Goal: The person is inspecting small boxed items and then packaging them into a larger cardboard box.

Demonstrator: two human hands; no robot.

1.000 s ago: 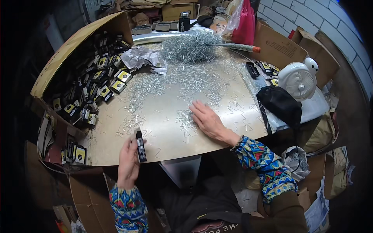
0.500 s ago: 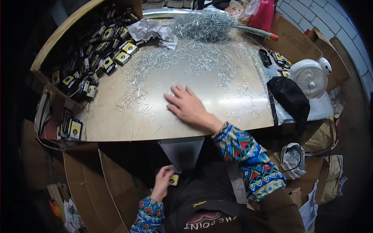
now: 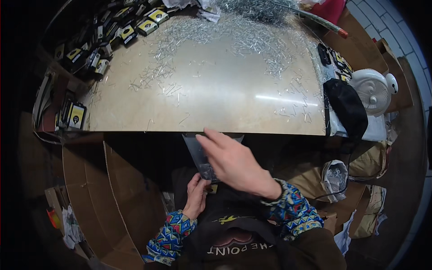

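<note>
My left hand [image 3: 196, 195] is closed on a small black-and-yellow box [image 3: 213, 188], partly hidden, at the narrow lower end of a grey chute [image 3: 195, 150]. This chute slopes down from the table's front edge toward my lap, and a few dark or shiny bits show near its low end. Over the chute hovers my right hand [image 3: 240, 164], fingers stretched out, their tips by the table edge; it holds nothing I can see. Loose thin silver pins [image 3: 252, 38] lie scattered on the pale tabletop [image 3: 207, 99].
A heap of similar boxes [image 3: 128, 32] fills the far left. On the right are a black pouch [image 3: 345, 108], a white fan [image 3: 372, 92] and a bag of pins [image 3: 335, 177]. Cardboard [image 3: 83, 189] stands at lower left. A red-tipped rod [image 3: 324, 24] lies by the tangled pin pile.
My right hand has left the tabletop and drawn back over the chute. My left hand, still with the box, is a little higher and closer to the chute's end. The whole view has shifted.
</note>
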